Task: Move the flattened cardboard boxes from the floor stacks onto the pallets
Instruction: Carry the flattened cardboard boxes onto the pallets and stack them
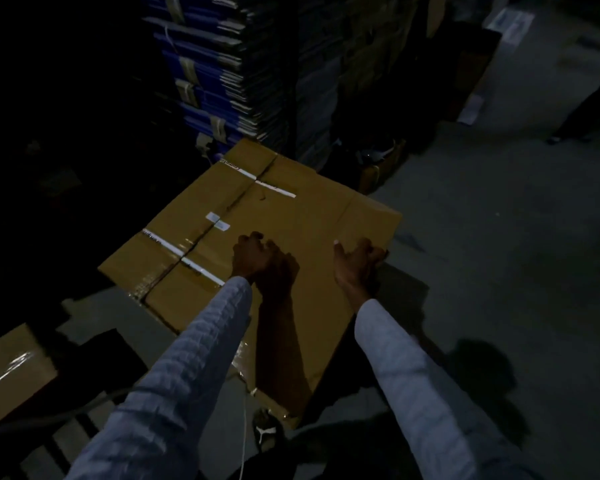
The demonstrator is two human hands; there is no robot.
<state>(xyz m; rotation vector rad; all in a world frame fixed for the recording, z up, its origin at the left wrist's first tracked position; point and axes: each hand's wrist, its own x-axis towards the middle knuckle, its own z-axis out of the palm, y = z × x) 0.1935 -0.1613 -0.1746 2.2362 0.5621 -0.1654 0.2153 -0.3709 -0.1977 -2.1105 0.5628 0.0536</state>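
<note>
1. Both arms reach forward and down over the box (291,237); grey sleeves (187,358) cover the forearms.
2. Left hand (253,258): fingers curled, resting on the box's top face near its middle. Too dark to tell whether it holds anything.
3. Right hand (357,261): fingers hooked over the box's right edge, thumb on top, gripping it.
4. Box: flat brown cardboard with white tape strips, tilted, its right corner over the floor (499,237).
5. A second brown box (11,368) lies near left.
6. Far behind, a tall stack (215,71) of blue-edged flattened boxes, bundled with bands.
7. A shoe (265,433) shows at the box's near edge.
</note>
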